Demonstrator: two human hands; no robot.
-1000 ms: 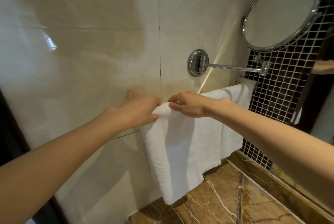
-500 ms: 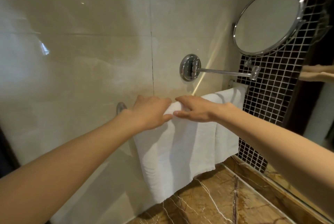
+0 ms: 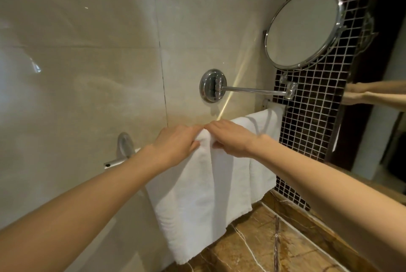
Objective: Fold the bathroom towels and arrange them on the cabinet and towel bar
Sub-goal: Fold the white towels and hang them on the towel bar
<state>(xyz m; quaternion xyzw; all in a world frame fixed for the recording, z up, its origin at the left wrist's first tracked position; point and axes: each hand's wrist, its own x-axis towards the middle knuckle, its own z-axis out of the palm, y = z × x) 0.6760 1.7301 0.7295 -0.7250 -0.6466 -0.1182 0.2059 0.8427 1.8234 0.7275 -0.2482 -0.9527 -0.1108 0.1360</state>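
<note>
1. The near white towel [image 3: 197, 194] hangs draped over the towel bar [image 3: 114, 163] on the beige tiled wall [image 3: 87, 74], with its lower edge near the marble bench [image 3: 274, 238].
2. The left grip [image 3: 175, 143], a bare hand, curls round the towel's top fold at the bar.
3. The right grip [image 3: 230, 137] pinches the same fold, its fingertips nearly meeting the left's.
4. A second white towel [image 3: 263, 146] hangs just beside it, to the right.
5. A round swing-arm mirror [image 3: 303, 27] is mounted above.

The white terry towels [image 3: 197, 194], the left hand [image 3: 175, 146] and the right hand [image 3: 230, 140] hid most of the chrome towel bar [image 3: 114, 163]; only its left end showed. Both forearms ran off the frame.
</note>
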